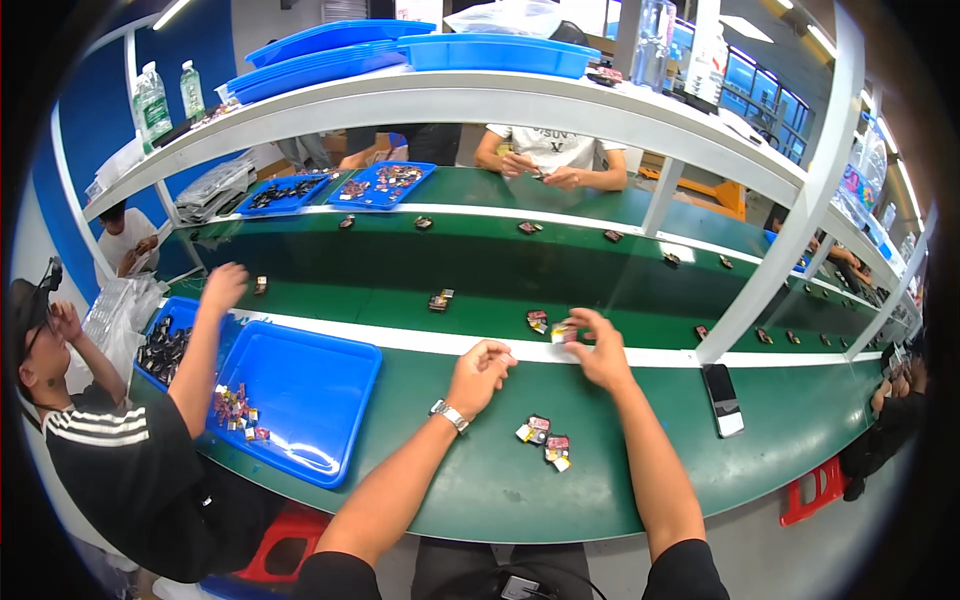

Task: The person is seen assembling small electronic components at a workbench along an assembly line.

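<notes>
My right hand [600, 352] is closed, thumb and fingertips gripping a small labelled piece [563, 334] in red, white and yellow. It is over the white strip at the near edge of the green belt. Beside it on the belt is a similar dark piece [537, 321]. My left hand [478, 378], with a metal watch [449, 415] at the wrist, is held with fingers curled and pressed together. What they hold, if anything, I cannot make out. On the green table between my forearms lie two more labelled pieces, one [535, 430] touching or nearly touching the other [557, 452].
A blue tray [362, 400] with several small pieces stands left, by a co-worker's outstretched arm [195, 350]. A phone [723, 400] lies right, near a white shelf post [780, 230]. More pieces [440, 299] sit along the belt. Across it another person's hands [540, 172] work.
</notes>
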A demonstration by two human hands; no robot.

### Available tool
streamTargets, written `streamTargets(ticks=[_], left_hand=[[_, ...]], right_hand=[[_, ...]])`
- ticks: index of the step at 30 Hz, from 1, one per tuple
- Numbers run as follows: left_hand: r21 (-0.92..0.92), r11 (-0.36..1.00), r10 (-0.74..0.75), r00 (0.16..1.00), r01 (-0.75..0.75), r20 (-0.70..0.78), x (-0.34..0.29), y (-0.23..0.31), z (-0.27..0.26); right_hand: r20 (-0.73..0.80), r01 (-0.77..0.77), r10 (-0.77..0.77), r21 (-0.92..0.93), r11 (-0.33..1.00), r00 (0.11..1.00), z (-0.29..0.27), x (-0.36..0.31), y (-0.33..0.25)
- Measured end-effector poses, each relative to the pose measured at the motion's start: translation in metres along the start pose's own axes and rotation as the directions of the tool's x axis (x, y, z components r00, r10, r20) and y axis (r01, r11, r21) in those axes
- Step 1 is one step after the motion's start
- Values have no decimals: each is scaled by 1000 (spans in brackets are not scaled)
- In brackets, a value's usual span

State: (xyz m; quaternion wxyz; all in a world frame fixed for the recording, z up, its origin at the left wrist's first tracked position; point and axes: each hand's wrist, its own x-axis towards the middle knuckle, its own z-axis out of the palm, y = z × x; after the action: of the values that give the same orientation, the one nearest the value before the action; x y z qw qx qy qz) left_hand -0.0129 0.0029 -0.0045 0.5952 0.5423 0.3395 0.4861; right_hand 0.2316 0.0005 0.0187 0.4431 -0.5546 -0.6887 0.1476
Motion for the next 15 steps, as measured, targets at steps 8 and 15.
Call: streamTargets(ticks=[8, 15], left_hand=[[-67, 961, -210, 864, 269, 459, -1, 12, -22], [-106, 943, -261, 899, 315, 350, -6, 22, -10]], right_hand=[[308, 196, -188, 4, 981, 933, 3, -42, -93], [180, 228, -224, -1, 974, 958, 4, -46, -71]])
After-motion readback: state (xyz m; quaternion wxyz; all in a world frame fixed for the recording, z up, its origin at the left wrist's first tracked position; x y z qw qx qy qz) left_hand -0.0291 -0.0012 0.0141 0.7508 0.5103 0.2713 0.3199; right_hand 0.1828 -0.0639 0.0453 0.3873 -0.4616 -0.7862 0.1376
